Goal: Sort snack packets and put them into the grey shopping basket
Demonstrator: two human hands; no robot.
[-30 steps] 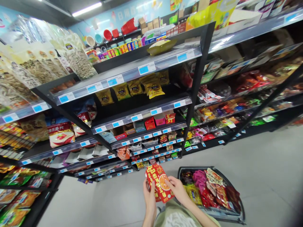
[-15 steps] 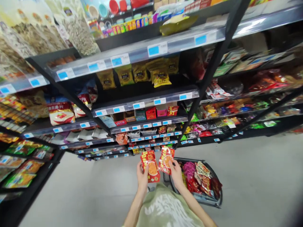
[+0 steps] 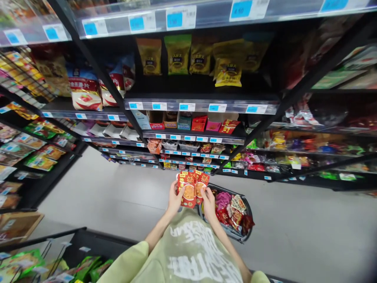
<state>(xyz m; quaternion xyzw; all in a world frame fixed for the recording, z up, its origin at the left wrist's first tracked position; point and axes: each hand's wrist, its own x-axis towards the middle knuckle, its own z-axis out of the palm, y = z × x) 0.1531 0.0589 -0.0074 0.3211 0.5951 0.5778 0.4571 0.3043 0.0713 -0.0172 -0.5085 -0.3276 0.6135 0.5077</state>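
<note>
"What are your fingers gripping?"

"Your left hand (image 3: 175,198) pinches a red packet with yellow writing (image 3: 187,189); your right hand (image 3: 208,201) grips a narrower-looking red packet (image 3: 201,184), partly hidden behind it."

"And around them?"

"Beside your right fingers, a dark plastic basket (image 3: 249,204). Far beyond, a blue-and-white label (image 3: 249,9) reads 4.50."

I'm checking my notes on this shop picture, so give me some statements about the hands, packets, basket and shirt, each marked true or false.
1. The left hand holds a red packet. True.
2. The right hand holds nothing. False: it holds a second red packet.
3. The basket is to the left of both hands. False: it is to the right.
4. Something purple lies in the basket. True.
5. The shirt is plain. False: it has white lettering.
</note>
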